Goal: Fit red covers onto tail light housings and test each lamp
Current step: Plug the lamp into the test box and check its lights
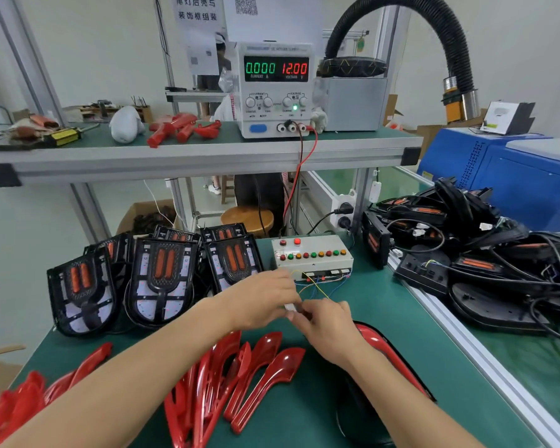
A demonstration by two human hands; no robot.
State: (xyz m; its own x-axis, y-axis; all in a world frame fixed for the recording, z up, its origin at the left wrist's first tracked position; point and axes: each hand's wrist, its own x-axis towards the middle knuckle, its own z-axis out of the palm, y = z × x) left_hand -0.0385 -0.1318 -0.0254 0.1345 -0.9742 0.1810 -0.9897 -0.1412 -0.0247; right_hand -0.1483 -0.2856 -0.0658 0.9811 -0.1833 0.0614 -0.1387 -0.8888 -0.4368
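Workbench [369, 318] in green carries everything we see; on its upper shelf the power supply [274, 88] reads 0.000 and 12.00; tail light housings [162, 279] stand propped at back left; red covers [240, 376] lie heaped near us, between our forearms; the test box [312, 255] sits behind our hands; our left hand [262, 299] and right hand [327, 328] meet, fingers pinching a small white connector [291, 307].

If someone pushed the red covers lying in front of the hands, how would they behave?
The red covers look like thin glossy moulded plastic, so probably light, stiff and a bit slippery. They lie loosely overlapped on the green mat, so one push would likely shift several together.
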